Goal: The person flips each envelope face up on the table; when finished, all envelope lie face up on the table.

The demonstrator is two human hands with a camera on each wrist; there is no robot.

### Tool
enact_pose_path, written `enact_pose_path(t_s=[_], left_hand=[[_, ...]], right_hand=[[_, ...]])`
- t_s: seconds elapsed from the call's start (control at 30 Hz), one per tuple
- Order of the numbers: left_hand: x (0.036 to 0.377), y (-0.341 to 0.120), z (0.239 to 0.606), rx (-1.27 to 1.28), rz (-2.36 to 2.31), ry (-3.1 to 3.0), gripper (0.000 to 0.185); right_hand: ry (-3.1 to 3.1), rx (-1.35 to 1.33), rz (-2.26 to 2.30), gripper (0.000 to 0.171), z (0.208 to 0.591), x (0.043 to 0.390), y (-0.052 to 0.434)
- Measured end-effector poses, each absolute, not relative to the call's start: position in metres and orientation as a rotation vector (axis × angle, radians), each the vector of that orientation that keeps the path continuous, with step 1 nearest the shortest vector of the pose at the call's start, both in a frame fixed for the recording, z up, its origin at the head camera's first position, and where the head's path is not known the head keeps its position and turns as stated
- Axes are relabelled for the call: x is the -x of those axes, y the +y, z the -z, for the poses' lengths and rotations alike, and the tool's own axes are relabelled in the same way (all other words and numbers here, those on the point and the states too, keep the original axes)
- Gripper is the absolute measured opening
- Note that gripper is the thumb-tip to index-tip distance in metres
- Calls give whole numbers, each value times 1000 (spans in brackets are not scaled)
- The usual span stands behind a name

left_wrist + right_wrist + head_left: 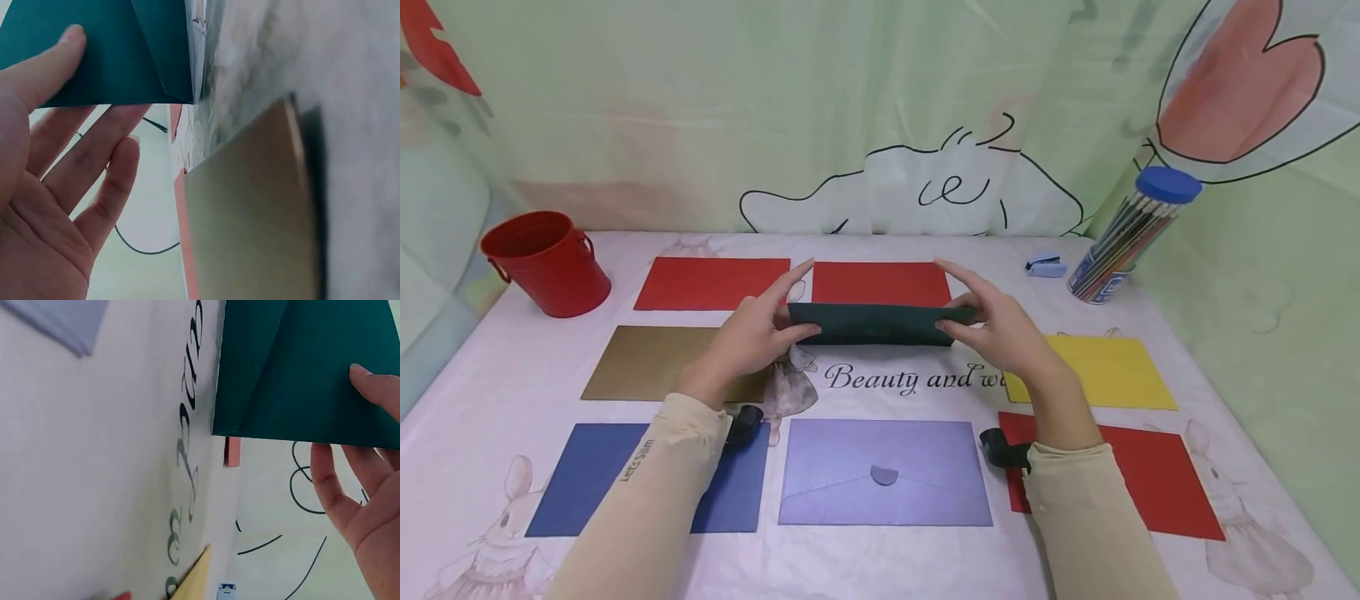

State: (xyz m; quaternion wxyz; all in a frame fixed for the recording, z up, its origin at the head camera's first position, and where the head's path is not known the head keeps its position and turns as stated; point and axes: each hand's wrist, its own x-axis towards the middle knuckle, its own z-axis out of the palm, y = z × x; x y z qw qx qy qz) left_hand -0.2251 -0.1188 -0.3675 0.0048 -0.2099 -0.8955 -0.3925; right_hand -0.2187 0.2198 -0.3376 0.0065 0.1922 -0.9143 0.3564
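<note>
A dark green envelope (880, 325) is held up on its long edge between both hands, close over the tablecloth's middle. My left hand (748, 337) pinches its left end, thumb on the near face and fingers behind. At the opposite end my right hand (1003, 329) pinches it the same way; both index fingers point up and away. Slanting flap creases show on the green envelope (119, 56) in the left wrist view. Just in front lies printed lettering, and beyond it a red envelope (880, 282). A gold envelope (647, 362) lies partly under my left wrist.
Nearer lie a blue envelope (591, 475), a lavender envelope (883, 500) with a round clasp and a red envelope (1165, 483). A yellow envelope (1105, 371) is at right, another red envelope (715, 283) back left. Behind stand a red bucket (546, 267), blue stapler (1045, 267) and pencil jar (1127, 242).
</note>
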Motion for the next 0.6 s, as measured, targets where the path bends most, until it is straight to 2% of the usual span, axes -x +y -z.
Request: enact_pose_path(t_s=[0.43, 0.6], left_hand=[[225, -116, 370, 620, 1193, -2848, 101], [226, -116, 371, 635, 1231, -2837, 104]], right_hand=[[-2893, -441, -1016, 93, 342, 220, 212], [-2904, -426, -1053, 90, 344, 219, 211]])
